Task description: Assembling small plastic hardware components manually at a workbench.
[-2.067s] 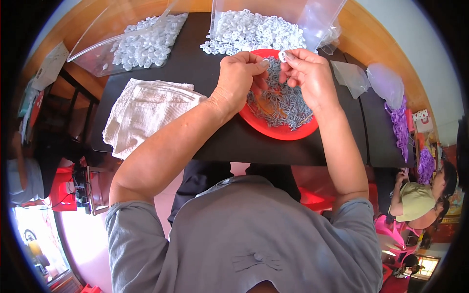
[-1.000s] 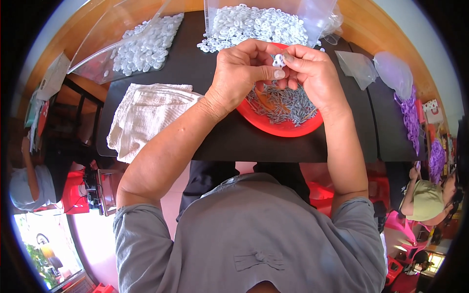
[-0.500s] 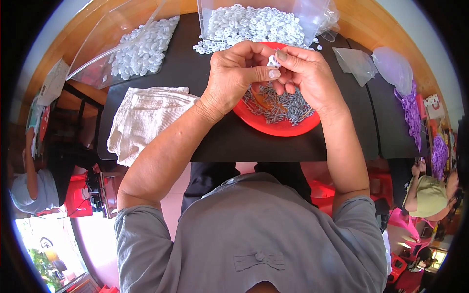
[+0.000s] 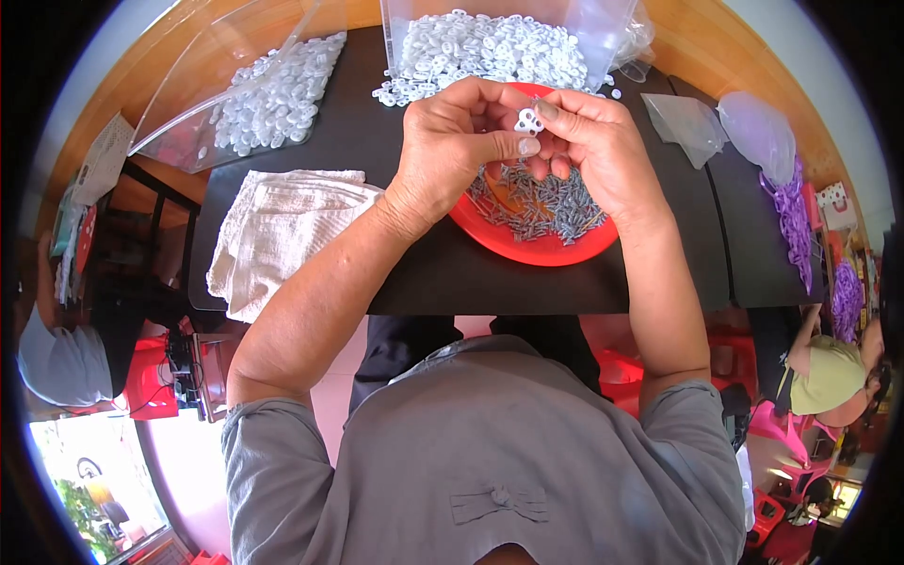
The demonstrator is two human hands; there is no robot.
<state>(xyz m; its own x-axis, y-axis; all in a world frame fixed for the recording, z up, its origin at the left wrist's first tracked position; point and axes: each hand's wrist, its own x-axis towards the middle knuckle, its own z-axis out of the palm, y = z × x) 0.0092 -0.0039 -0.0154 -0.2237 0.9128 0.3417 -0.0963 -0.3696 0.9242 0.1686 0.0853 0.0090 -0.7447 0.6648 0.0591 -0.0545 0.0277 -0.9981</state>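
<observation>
Above the red bowl (image 4: 532,252), my two hands meet fingertip to fingertip. My left hand (image 4: 457,137) is closed, its thumb and fingers pinching a small white plastic piece (image 4: 529,121) with round holes in it. From the other side my right hand (image 4: 598,141) closes on the same piece, its thumb against the upper edge. Its curled fingers are partly hidden behind the piece, so I cannot tell if they hold anything else. Many grey screws (image 4: 565,212) lie in the bowl beneath my hands.
Beyond the bowl, small white plastic pieces (image 4: 490,47) fill a clear bin and spill out. A clear bag of white parts (image 4: 268,104) lies far left, near a folded cream cloth (image 4: 278,231). Clear plastic bags (image 4: 686,124) lie at right. Other people sit at both sides.
The white plastic piece has turned between my fingertips, and its holes now face up more plainly. Both hands stay almost in place.
</observation>
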